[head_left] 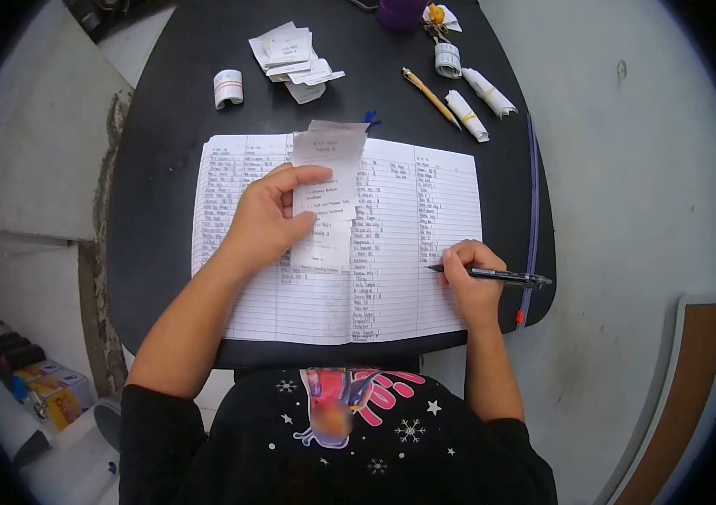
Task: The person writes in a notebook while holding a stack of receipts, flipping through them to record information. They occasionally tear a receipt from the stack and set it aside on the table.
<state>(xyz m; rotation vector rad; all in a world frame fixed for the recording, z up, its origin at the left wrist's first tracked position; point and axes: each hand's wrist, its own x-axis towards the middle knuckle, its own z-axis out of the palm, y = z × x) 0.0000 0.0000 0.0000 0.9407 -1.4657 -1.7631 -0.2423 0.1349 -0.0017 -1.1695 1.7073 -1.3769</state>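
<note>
- Here is the left hand, and I see its thumb and bent index finger lying on the printed paper slips, the grip nearly closed on them.
- Those slips hang to the right of that hand's fingers, overlapping one another, over the middle of the open notebook.
- Across to the right hand: fingers curled in tight around a black pen, its point aimed left toward the ruled page; I can't tell whether the tip touches paper.
- Under both hands I have that notebook lying flat, handwritten columns on both pages, bare lines below the left hand's writing.
- Beyond the left hand, a loose pile of paper slips, and left of it a curled paper roll with a red band.
- Beyond the right hand, a yellowish pen lies slanted, with a banded paper bundle just beside its tip.
- Right of the right hand, a purple strip runs along the edge of the black table.
</note>
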